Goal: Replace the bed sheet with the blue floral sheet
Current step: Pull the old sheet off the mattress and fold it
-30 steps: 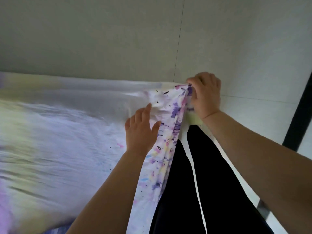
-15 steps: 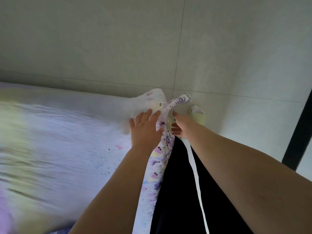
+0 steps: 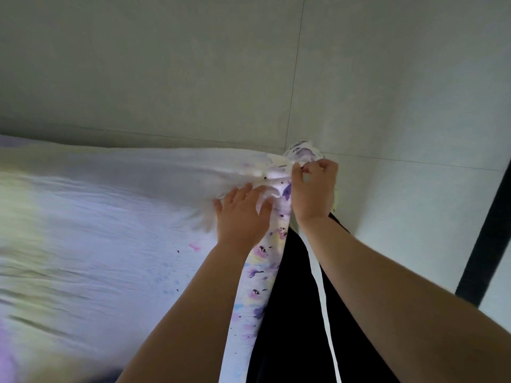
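Observation:
A pale sheet [image 3: 105,222] with faint purple, pink and yellow flower prints covers the bed on the left. Its printed edge [image 3: 262,261] hangs down the bed's side along my dark trousers. My left hand [image 3: 243,214] lies flat with spread fingers on the sheet near the bed's corner. My right hand [image 3: 313,189] pinches the bunched corner of the sheet [image 3: 302,150] between thumb and curled fingers, just right of the left hand. The mattress under the sheet is hidden.
A light tiled floor [image 3: 193,64] lies beyond the bed. A dark vertical bar [image 3: 486,233] stands at the right edge. My black trousers [image 3: 293,313] press against the bed's side, and part of a pale slipper [image 3: 336,205] shows behind my right wrist.
My right hand rose from below the bed's edge and now pinches the sheet's corner higher up. My left hand stayed flat on the sheet. The corner fabric is more bunched.

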`<control>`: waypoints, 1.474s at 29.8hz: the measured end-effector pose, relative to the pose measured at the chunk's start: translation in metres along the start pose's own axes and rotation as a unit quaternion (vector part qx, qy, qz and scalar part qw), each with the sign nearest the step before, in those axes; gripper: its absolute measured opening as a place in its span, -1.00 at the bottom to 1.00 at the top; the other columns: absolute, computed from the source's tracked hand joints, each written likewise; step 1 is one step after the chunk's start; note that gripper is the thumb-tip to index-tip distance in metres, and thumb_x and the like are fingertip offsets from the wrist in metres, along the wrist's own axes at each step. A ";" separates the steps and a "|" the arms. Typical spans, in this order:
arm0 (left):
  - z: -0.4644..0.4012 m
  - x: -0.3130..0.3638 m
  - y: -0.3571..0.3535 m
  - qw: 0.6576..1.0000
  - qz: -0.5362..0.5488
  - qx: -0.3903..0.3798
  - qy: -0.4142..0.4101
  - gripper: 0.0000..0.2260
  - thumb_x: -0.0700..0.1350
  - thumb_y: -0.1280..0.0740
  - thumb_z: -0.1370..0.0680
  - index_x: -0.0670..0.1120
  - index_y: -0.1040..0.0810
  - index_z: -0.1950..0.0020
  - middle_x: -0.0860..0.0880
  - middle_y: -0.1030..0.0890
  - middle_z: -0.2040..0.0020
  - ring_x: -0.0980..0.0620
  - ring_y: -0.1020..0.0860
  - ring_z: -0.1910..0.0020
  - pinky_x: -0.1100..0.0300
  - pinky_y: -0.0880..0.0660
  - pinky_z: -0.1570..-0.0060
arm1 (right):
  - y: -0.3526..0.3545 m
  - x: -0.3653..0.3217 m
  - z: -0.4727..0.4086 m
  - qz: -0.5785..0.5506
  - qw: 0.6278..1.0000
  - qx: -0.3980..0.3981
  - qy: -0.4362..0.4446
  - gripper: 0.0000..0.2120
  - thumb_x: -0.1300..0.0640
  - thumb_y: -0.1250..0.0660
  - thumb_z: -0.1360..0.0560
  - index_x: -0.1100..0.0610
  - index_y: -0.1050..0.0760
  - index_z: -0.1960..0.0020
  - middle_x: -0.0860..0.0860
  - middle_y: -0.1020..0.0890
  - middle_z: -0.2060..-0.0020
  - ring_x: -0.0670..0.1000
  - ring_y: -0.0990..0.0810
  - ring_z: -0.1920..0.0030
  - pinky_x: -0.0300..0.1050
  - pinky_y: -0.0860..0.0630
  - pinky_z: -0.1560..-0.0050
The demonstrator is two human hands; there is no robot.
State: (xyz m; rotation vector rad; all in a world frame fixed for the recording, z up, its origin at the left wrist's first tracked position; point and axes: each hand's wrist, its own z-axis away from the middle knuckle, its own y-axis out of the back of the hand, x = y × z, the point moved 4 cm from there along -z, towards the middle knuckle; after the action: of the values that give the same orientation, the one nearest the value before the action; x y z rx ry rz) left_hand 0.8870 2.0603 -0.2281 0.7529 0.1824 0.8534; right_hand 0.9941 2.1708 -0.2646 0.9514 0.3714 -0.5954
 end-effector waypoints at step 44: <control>0.199 -0.110 0.036 0.716 0.606 0.125 0.324 -0.73 -0.27 -0.15 -0.51 -0.16 -0.50 -0.16 -0.15 -0.59 0.07 -0.14 -0.55 0.08 0.04 -0.50 0.11 | 0.039 -0.081 0.196 0.054 0.864 -0.493 -0.084 -0.68 -0.03 -0.11 -0.63 0.18 -0.32 -0.25 0.08 -0.64 0.23 0.02 -0.58 0.34 -0.13 -0.53 0.21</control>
State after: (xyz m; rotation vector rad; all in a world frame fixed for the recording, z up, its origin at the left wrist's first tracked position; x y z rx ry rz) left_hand 0.8787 1.8896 -0.0741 0.7531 0.4499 2.4132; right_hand 0.9632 2.0477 -0.0905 -0.0725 0.3952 -0.3011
